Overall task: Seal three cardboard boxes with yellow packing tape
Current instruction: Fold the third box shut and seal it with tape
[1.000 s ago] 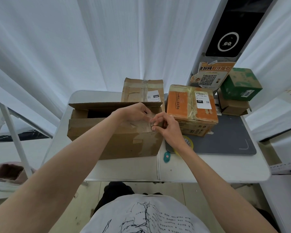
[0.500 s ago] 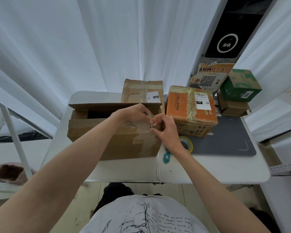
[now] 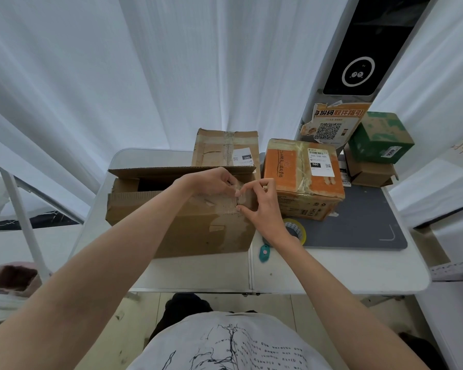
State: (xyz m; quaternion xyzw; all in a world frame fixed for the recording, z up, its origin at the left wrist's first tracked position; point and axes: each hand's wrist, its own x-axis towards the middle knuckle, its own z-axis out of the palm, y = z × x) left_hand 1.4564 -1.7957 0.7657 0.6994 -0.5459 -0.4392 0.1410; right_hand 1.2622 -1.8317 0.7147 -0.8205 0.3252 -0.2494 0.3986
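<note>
A large brown cardboard box (image 3: 182, 225) lies on the white table (image 3: 332, 273) with its top flaps partly open at the left. Both hands meet at its upper right edge. My left hand (image 3: 211, 181) pinches a strip of old clear tape on the box top. My right hand (image 3: 259, 204) pinches the same strip between thumb and forefinger against the box's right corner. A roll of yellow packing tape (image 3: 296, 231) lies flat on the table just behind my right wrist, partly hidden by it.
Behind stand a taped brown box (image 3: 225, 149) and an orange box (image 3: 302, 177) with a white label. A green box (image 3: 380, 137) sits on a small brown box (image 3: 369, 172) at the right. A teal cutter (image 3: 264, 252) lies beside a grey mat (image 3: 364, 225).
My right hand has shifted slightly left and up along the box corner, uncovering more of the yellow tape roll. My left hand keeps its place.
</note>
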